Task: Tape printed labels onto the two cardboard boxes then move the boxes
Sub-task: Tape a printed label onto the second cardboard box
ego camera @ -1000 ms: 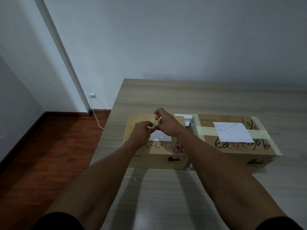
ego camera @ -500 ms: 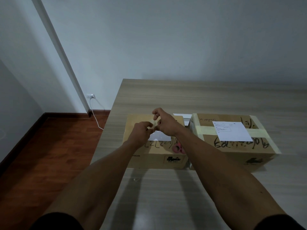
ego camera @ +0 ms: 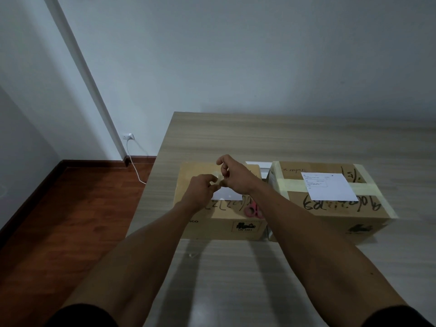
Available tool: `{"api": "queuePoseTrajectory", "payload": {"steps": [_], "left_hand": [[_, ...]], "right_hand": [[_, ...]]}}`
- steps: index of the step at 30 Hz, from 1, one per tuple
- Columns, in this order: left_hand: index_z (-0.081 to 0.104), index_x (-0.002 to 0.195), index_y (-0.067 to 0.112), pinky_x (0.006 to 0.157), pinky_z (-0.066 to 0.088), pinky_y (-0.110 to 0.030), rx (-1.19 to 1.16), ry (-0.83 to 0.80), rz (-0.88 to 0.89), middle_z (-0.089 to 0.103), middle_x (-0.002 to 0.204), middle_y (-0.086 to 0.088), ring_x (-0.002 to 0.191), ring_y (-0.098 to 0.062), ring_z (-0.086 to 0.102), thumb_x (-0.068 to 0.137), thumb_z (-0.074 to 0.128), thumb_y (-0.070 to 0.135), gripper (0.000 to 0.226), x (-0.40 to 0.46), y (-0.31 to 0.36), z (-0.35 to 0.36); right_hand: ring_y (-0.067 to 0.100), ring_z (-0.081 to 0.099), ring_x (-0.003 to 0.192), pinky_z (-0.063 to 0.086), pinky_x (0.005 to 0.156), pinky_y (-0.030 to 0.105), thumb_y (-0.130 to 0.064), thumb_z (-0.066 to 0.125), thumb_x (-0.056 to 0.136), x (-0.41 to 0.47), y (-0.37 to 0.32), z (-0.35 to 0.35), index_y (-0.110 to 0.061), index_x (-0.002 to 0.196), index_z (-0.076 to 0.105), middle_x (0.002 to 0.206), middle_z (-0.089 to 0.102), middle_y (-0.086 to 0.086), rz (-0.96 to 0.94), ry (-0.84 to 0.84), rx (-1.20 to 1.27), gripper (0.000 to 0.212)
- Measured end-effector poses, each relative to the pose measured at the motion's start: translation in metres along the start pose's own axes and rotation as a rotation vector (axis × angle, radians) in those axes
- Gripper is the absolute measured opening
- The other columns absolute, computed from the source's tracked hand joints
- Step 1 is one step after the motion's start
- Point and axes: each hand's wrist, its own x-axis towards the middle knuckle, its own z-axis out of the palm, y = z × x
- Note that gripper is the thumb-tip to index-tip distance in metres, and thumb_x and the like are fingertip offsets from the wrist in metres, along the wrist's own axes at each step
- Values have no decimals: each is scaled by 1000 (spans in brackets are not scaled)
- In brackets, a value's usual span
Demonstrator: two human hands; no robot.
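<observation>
Both hands meet above the left cardboard box (ego camera: 219,223) on the worktop (ego camera: 259,142). The left hand (ego camera: 201,188) and right hand (ego camera: 236,177) pinch what looks like a small piece of tape (ego camera: 219,179) between their fingertips, over a white label (ego camera: 227,194). The right cardboard box (ego camera: 330,208) stands just beside, its own label (ego camera: 328,186) lying on top.

Head camera, looking forward-down over table (ego camera: 283,142); single view.
</observation>
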Motion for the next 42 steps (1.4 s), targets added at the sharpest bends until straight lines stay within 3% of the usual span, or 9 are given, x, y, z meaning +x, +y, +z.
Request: {"api": "queuePoseTrajectory", "payload": {"steps": [6, 12, 17, 20, 28, 31, 34, 37, 42], "left_hand": [[68, 125, 2, 57, 42, -15, 26, -15, 10, 70, 89, -10, 74, -25, 67, 99, 67, 20, 31, 4, -2, -3], [72, 116, 1, 58, 42, -20, 0, -6, 15, 67, 78, -3, 71, -32, 66, 99, 67, 17, 24, 4, -1, -3], [70, 119, 1, 51, 39, -10, 6, 14, -8, 64, 77, -2, 60, -8, 57, 98, 68, 19, 27, 5, -4, -2], [70, 121, 2, 49, 37, -9, 9, 9, -20, 62, 74, -1, 57, -5, 53, 98, 68, 21, 29, 5, -4, 1], [69, 121, 3, 53, 42, -9, -12, 22, 2, 69, 85, -6, 65, -15, 63, 98, 69, 22, 30, 6, -2, 0], [70, 117, 1, 53, 40, -7, -9, 50, -5, 65, 78, -4, 59, -2, 54, 98, 69, 18, 26, 6, -5, -2], [70, 115, 2, 51, 37, -10, -1, 61, -9, 65, 74, -7, 55, -10, 50, 96, 69, 17, 24, 6, -6, -3], [70, 116, 4, 57, 40, -15, 10, 47, 9, 71, 82, -12, 68, -24, 62, 96, 69, 20, 26, 6, -4, -3], [70, 118, 3, 65, 42, -11, -7, 47, 44, 71, 97, -6, 76, -11, 64, 94, 73, 17, 28, 3, -4, -5]], "right_hand": [[22, 44, 72, 44, 65, 34, 7, 73, 85, 0, -2, -2, -17, 134, 41, 115, 50, 4, -11, 1, 28, 63], [17, 47, 76, 53, 72, 42, 7, 70, 87, 1, -1, -2, -13, 132, 45, 99, 52, 4, -17, 16, 12, 56], [18, 49, 77, 48, 67, 30, 7, 74, 84, 2, -4, -4, -15, 136, 41, 116, 52, 4, 28, 16, 71, 65], [18, 50, 76, 48, 66, 30, 8, 74, 84, 2, -3, -5, -14, 134, 42, 114, 52, 6, 42, 11, 64, 63], [19, 51, 82, 49, 71, 32, -2, 81, 82, 3, -4, -8, -15, 138, 44, 117, 46, 6, 59, 18, 37, 69], [23, 65, 91, 58, 87, 40, -14, 82, 86, 5, -1, -11, -5, 125, 62, 120, 61, 9, 61, 61, 30, 45], [29, 74, 86, 61, 87, 47, -5, 69, 94, 4, 1, -13, 1, 103, 70, 94, 74, 15, 44, 127, 82, 11], [27, 76, 79, 63, 81, 41, -3, 68, 94, 1, -2, -15, 2, 92, 70, 83, 75, 15, 29, 144, 98, 6], [30, 76, 77, 64, 79, 39, 0, 68, 93, 0, -1, -23, 10, 86, 71, 80, 74, 21, 56, 114, 183, 12]]}}
